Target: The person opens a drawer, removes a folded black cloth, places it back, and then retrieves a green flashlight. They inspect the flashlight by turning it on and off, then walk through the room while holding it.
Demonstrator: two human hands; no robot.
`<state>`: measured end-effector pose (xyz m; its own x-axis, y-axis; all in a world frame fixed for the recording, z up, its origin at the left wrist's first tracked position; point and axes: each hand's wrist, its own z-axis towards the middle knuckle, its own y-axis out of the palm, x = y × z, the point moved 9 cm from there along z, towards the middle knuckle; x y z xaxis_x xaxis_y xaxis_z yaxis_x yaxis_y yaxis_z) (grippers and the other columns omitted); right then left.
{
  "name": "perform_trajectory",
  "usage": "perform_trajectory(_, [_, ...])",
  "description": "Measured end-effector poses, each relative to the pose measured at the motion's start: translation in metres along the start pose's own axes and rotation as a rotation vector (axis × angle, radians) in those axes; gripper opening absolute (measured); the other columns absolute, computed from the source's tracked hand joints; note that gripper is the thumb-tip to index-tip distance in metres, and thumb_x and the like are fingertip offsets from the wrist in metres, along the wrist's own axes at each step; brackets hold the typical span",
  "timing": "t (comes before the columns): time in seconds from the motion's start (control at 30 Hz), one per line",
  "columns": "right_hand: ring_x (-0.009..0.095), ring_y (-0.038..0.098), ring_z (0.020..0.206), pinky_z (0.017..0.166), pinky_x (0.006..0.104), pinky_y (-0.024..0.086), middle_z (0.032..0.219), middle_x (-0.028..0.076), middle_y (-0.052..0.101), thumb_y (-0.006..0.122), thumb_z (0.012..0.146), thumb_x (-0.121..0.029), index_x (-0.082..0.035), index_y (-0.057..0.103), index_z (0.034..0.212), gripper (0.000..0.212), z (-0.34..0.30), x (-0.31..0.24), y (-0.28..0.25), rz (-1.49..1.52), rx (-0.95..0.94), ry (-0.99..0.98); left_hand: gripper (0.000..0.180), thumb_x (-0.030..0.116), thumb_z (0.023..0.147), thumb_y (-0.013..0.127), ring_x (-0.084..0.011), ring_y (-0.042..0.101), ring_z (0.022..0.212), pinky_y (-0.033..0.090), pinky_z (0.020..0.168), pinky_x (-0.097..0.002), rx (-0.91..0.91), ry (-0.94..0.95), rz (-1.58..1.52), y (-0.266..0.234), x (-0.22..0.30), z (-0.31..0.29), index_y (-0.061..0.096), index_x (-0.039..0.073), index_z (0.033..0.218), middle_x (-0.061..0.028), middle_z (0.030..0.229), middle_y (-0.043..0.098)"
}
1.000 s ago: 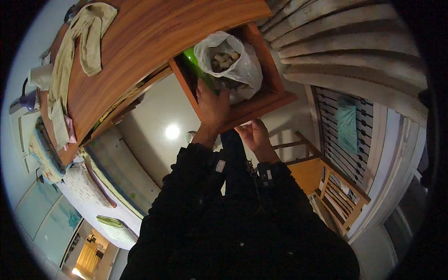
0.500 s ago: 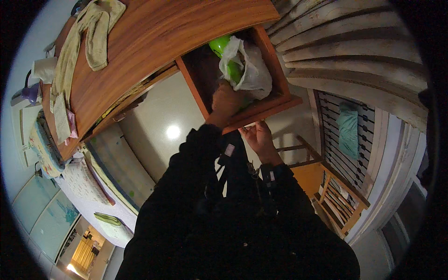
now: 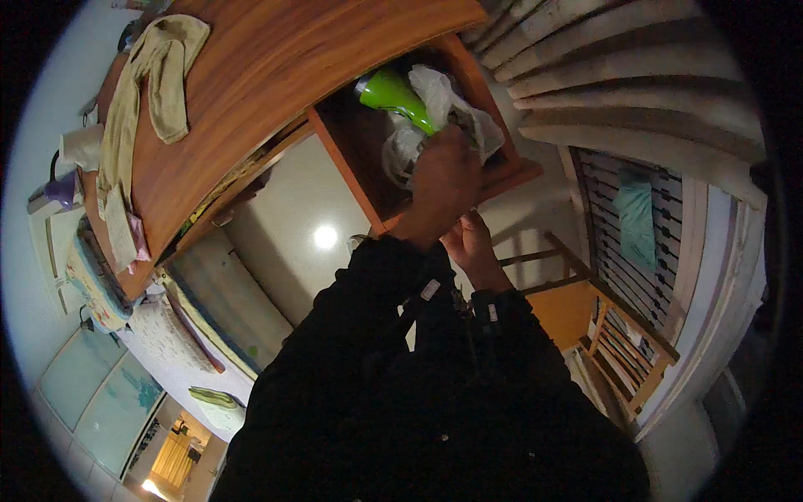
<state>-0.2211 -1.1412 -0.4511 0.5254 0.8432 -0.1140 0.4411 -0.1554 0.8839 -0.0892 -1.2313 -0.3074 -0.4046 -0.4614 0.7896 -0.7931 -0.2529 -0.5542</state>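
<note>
A: What's changed around the left hand?

B: Quite a bit. 1.0 s ago it was at the left side of the open drawer, beside the bag; now it has moved right, over the drawer's front part, at the upper middle of the frame. It looks closed around the narrow end of the green tool, though the fingertips are hidden.

A: Where exactly is that tool?

B: Inside the drawer, upper middle of the frame, slanting from its silver end at upper left down to the hand. 1.0 s ago only part of it showed, left of the bag; now most of its length does.

A: And the white plastic bag?

B: It stood with its mouth gaping over tan lumps. Now it's crumpled, with plastic on 2 sides of the tool.

A: The right hand?

B: Near the middle of the frame, just below the drawer front, much as before. The left wrist partly covers its fingers, so I can't tell whether they pinch anything.

A: The beige towel?

B: Upper left, draped on the wooden tabletop, same as earlier.
</note>
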Motion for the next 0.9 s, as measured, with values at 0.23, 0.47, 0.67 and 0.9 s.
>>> perform_trajectory(0.23, [0.023, 0.05, 0.121, 0.106, 0.051, 0.039, 0.134, 0.004, 0.05, 0.051, 0.098, -0.021, -0.015, 0.043, 0.135, 0.038, -0.008, -0.004, 0.012, -0.032, 0.149, -0.046, 0.047, 0.019, 0.078, 0.062, -0.0389, 0.041, 0.126, 0.038, 0.098, -0.05, 0.012, 0.539, 0.375, 0.002, 0.056, 0.001, 0.053, 0.012, 0.124, -0.015, 0.138, 0.043])
perform_trajectory(0.47, [0.024, 0.052, 0.119, 0.104, 0.0488, 0.041, 0.128, 0.004, 0.054, 0.062, 0.091, -0.027, -0.014, 0.052, 0.124, 0.037, -0.009, -0.004, 0.014, -0.052, 0.205, -0.115, 0.044, 0.024, 0.077, 0.067, -0.0346, 0.046, 0.12, 0.039, 0.096, -0.0518, -0.153, 0.548, 0.527, 0.004, 0.022, 0.0, 0.058, 0.01, 0.117, -0.0151, 0.129, 0.049])
perform_trajectory(0.67, [0.02, 0.055, 0.112, 0.097, 0.0452, 0.045, 0.119, 0.003, 0.056, 0.058, 0.094, -0.028, -0.016, 0.047, 0.125, 0.035, -0.009, 0.001, 0.006, -0.077, 0.224, -0.09, 0.034, 0.017, 0.077, 0.064, -0.0378, 0.052, 0.108, 0.044, 0.088, -0.0519, -0.336, 0.398, 0.4, -0.03, -0.009, 0.026, 0.06, 0.007, 0.109, -0.0171, 0.121, 0.054])
perform_trajectory(0.9, [0.022, 0.056, 0.11, 0.094, 0.0459, 0.048, 0.119, 0.005, 0.054, 0.061, 0.091, -0.032, -0.012, 0.046, 0.126, 0.043, -0.013, 0.004, 0.004, -0.131, 0.349, -0.091, 0.042, 0.016, 0.083, 0.054, -0.0435, 0.052, 0.11, 0.044, 0.09, -0.0539, 0.015, 0.46, 0.743, -0.046, -0.01, 0.095, 0.048, 0.009, 0.125, -0.0229, 0.122, 0.054])
